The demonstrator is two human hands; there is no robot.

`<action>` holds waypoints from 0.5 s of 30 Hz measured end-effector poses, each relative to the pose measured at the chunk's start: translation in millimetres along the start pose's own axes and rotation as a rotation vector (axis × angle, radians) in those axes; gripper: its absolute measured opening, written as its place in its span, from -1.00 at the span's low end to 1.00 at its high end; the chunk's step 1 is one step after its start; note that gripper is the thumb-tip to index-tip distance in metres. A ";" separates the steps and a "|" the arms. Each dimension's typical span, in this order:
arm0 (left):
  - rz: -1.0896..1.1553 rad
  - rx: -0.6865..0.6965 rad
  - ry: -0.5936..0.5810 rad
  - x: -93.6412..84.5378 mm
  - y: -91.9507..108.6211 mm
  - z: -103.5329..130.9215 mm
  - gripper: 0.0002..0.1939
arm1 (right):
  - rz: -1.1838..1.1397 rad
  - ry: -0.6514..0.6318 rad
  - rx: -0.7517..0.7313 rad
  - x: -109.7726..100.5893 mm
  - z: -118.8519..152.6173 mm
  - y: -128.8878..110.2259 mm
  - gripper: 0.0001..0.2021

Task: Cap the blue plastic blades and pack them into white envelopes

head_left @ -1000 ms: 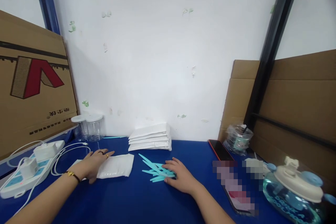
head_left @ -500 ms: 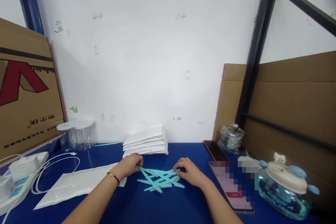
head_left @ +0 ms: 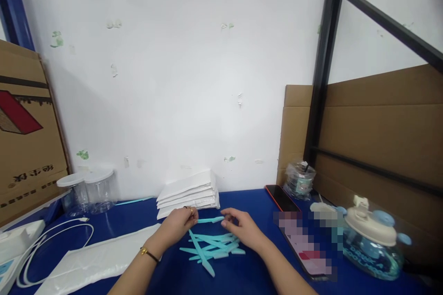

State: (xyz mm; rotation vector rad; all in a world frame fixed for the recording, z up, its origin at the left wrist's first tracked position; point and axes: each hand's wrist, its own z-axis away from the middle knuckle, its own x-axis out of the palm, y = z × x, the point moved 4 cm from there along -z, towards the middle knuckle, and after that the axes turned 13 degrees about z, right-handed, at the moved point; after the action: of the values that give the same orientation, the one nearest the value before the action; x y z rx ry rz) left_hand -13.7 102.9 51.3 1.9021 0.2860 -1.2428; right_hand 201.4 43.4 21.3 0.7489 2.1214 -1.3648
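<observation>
Several thin turquoise sticks lie crossed in a loose pile on the blue table. Above the pile's back edge, my left hand pinches one turquoise stick, which points right. Its other end reaches the fingertips of my right hand, whose thumb and forefinger are close around that tip. Another stick slants down from just below my left fingers across the pile. A flat white packet lies left of the pile, partly behind my left forearm.
Behind my hands is a stack of white packets. Two clear jars, a white cable and a power strip are at left. Two phones, a wrapped cup and a clear bottle are at right.
One stick is now raised from the pile between my hands. My left hand has moved slightly right, and a slanting stick has shifted toward the front. The camera view has shifted right.
</observation>
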 end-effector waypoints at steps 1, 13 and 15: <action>-0.007 0.025 0.001 2.1 5.7 -4.3 -0.84 | -0.031 0.004 0.022 4.5 -2.3 1.1 -0.73; -0.048 -0.054 0.046 14.4 -27.2 -4.6 -0.75 | 0.362 0.082 0.245 -19.3 -7.3 59.6 -0.85; 0.021 0.045 -0.023 16.8 -21.3 -3.2 -0.67 | 0.430 0.093 0.221 -19.8 -7.1 53.2 -0.85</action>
State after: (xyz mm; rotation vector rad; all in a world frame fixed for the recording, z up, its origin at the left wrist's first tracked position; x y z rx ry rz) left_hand -15.8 114.8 26.8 1.9232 0.2266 -1.2658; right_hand 251.2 64.8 2.9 1.2935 1.7505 -1.3523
